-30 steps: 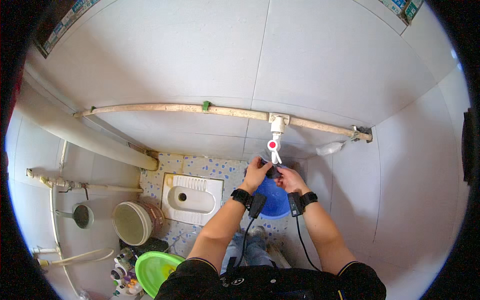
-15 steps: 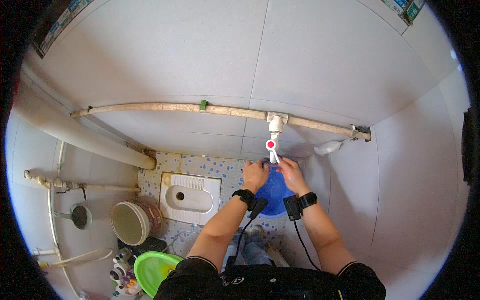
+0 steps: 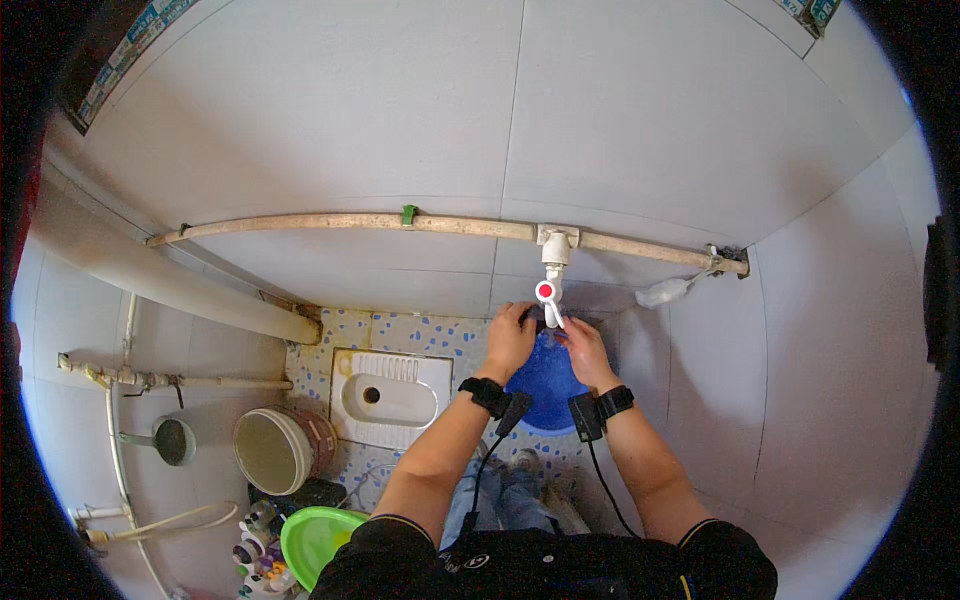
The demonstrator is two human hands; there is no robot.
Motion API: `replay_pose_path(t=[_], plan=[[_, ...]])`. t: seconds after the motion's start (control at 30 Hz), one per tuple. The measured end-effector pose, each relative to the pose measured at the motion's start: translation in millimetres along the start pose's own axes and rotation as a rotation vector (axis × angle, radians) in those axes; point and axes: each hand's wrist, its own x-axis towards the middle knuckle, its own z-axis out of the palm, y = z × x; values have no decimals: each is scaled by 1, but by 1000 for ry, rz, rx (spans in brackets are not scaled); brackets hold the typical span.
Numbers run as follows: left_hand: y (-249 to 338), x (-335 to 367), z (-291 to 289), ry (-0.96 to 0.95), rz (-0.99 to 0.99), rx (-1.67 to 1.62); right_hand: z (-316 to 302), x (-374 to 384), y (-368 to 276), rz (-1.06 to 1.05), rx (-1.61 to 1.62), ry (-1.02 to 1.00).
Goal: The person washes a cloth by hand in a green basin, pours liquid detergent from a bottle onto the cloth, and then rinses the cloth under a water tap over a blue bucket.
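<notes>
A white tap with a red-dotted lever juts from the wall pipe. Just below its spout are both my hands, one on each side. My left hand has its fingers curled inward on something dark that I cannot make out. My right hand has thumb and fingers drawn together at the same dark thing, mostly hidden behind the fingers and the tap lever. Under my hands a blue basin stands on the floor. Each wrist wears a black strap with a cable.
A white squat toilet is set in the speckled floor left of the basin. Farther left stand a bucket and a green basin, with several bottles beside it. A pipe crosses the wall; a dipper hangs at left.
My hands stay beneath the tap and have shifted only slightly, the right fingers closing in a little. The whole view has moved a bit.
</notes>
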Motion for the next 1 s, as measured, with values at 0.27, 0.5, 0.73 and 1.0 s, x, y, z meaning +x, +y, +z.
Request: replay_pose_path(t=[0.27, 0.5, 0.73, 1.0], plan=[[20, 2, 2, -127, -357, -477, 6, 10, 17, -268, -581, 74], [0, -6, 0, -95, -462, -795, -35, 27, 67, -142, -1023, 240], [35, -5, -42, -83, -579, -1165, -34, 8, 97, -274, -967, 140], [50, -3, -40, -219, -561, -1203, 10, 31, 71, -320, -790, -107]])
